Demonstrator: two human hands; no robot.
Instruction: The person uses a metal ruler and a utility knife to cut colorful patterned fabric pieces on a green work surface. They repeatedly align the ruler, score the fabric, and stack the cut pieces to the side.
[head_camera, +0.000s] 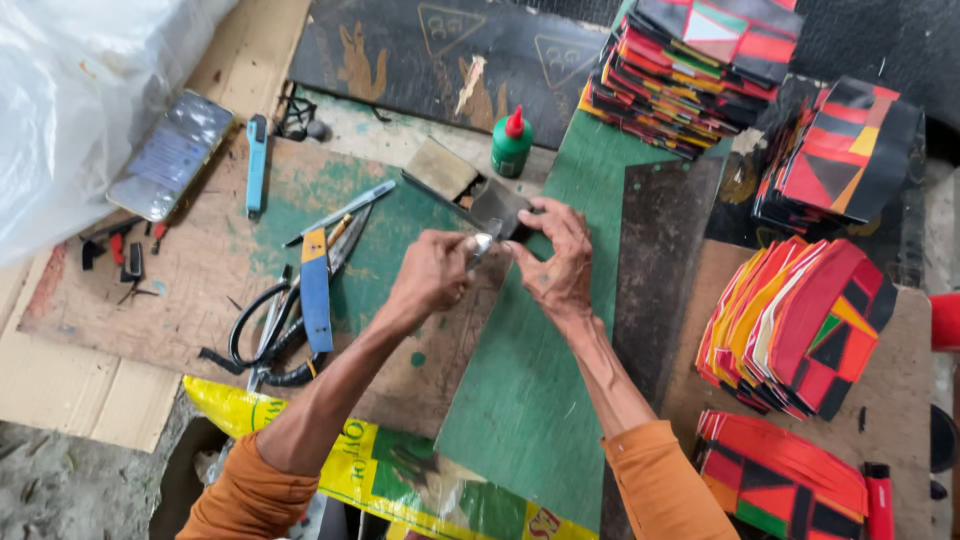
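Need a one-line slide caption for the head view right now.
Left hand and right hand pinch a small metal tool over a green board, beside stacks of red-black patterned pieces.

Daylit floor workspace: a green board (530, 400) on cardboard (60, 380) over bare ground (60, 490).

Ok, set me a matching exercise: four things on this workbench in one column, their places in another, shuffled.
Things:
1. green glue bottle
2. phone
3. black-handled scissors
4. small metal tool

Places:
A. far left, beside the clear plastic sheet
B. pinched in the left hand, close to the right hand
C. at the back, above both hands
D. left of the left forearm, by the blue cutter

Pairs: 1-C, 2-A, 3-D, 4-B
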